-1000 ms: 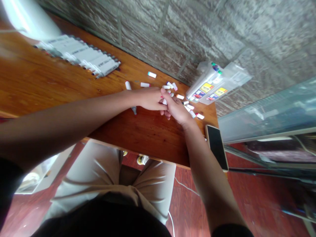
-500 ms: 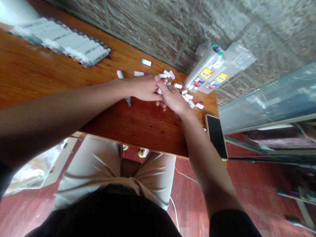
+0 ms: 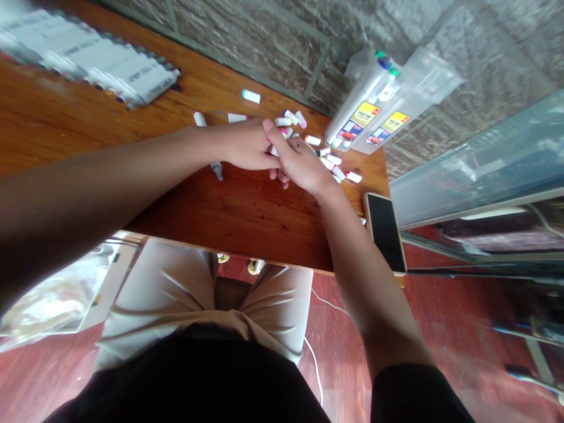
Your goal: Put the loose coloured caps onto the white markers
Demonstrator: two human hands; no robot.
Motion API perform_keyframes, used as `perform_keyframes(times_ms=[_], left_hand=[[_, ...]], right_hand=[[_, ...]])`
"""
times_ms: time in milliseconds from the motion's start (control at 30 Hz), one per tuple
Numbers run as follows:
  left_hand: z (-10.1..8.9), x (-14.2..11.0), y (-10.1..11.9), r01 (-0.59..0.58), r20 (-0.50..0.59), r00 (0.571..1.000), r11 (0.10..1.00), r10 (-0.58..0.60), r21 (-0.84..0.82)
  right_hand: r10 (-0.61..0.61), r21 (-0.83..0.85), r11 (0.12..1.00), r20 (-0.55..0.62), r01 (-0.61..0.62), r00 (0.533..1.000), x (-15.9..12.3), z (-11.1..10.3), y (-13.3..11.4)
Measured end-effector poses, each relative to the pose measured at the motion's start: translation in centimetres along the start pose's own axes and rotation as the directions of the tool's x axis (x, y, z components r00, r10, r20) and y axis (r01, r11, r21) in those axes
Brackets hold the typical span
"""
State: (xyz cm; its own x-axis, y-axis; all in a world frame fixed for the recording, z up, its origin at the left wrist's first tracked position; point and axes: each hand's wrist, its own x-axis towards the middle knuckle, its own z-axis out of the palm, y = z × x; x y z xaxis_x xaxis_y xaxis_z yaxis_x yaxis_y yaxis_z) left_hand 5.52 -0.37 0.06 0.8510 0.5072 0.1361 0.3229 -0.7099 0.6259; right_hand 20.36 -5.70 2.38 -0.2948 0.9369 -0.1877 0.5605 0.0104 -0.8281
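1. On the wooden table, the left hand and the right hand meet, fingers close together; which one grips, I cannot tell.
2. The marker passes beneath the left wrist, crosswise to it, nearer the left hand.
3. A small white piece sits between the hands, its long axis partly hidden.

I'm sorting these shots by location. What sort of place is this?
Probably a drawing spot in a home: a row of markers lies on the wooden table, a smartphone sits near its end, and a stone-patterned wall rises behind.
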Motion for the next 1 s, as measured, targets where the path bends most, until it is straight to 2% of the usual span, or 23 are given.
perform_keyframes(times_ms=[200, 400, 600, 767, 1000], left_hand=[[-0.36, 0.00, 0.31, -0.016, 0.015, 1.000, 0.999, 0.016, 0.048], [-0.34, 0.03, 0.20, 0.023, 0.027, 0.999, 0.997, -0.025, 0.077], [-0.31, -0.02, -0.11, -0.080, 0.021, 0.997, 0.992, 0.078, 0.094], [-0.41, 0.06, -0.05, -0.061, 0.060, 0.997, 0.994, 0.056, 0.091], [-0.44, 0.24, -0.19, -0.083, 0.044, 0.996, 0.990, 0.079, 0.110]], right_hand=[[-0.001, -0.037, 0.999, -0.016, 0.000, 1.000, -0.17, 0.10, -0.19], [-0.014, -0.106, 0.994, -0.037, 0.010, 0.999, -0.47, 0.23, -0.43], [0.000, -0.134, 0.991, -0.043, -0.006, 0.999, -0.62, 0.31, -0.61], [-0.006, -0.152, 0.988, -0.048, -0.001, 0.999, -0.67, 0.35, -0.81], [-0.038, -0.193, 0.981, -0.046, 0.029, 0.998, -0.86, 0.40, -0.81]])
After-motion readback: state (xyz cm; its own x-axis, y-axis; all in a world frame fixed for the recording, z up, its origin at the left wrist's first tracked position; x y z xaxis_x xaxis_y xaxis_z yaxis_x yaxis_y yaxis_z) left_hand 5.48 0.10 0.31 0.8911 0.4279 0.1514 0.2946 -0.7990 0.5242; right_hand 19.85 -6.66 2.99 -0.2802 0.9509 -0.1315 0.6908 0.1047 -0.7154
